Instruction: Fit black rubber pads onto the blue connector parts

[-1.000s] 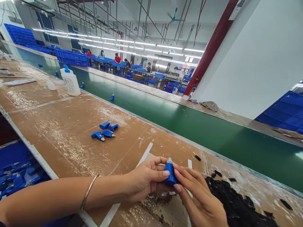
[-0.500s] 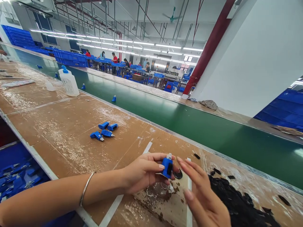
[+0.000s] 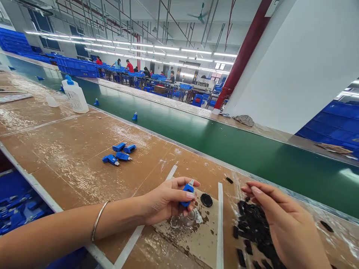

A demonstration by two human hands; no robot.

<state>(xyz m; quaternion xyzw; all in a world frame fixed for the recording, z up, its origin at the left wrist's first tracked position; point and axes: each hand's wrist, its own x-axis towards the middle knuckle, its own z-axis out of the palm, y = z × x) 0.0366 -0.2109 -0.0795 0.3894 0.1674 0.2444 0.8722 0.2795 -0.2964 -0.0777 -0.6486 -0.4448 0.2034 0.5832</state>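
My left hand (image 3: pixel 165 200) grips a small blue plastic part (image 3: pixel 188 192) with a pale tip pointing up, thumb across its front. A clear jar (image 3: pixel 188 218), partly hidden by that hand, stands below on a wet, stained board (image 3: pixel 206 231). Beside it lies a round black lid (image 3: pixel 206 200). Over a pile of small black pieces (image 3: pixel 254 224), my right hand (image 3: pixel 283 220) has its thumb and index fingertip pinched together. Whatever lies between those fingertips is too small to make out.
Several blue parts (image 3: pixel 119 155) lie on the cardboard-covered bench, and more fill a blue bin (image 3: pixel 19 203) at lower left. A green conveyor belt (image 3: pixel 179 121) runs behind, carrying a few blue parts. A white bottle (image 3: pixel 75 95) stands at left. People work farther back.
My right hand has moved right, from beside the blue part to over the black pieces, and its fingers have closed into a pinch. The blue part has turned in my left hand.
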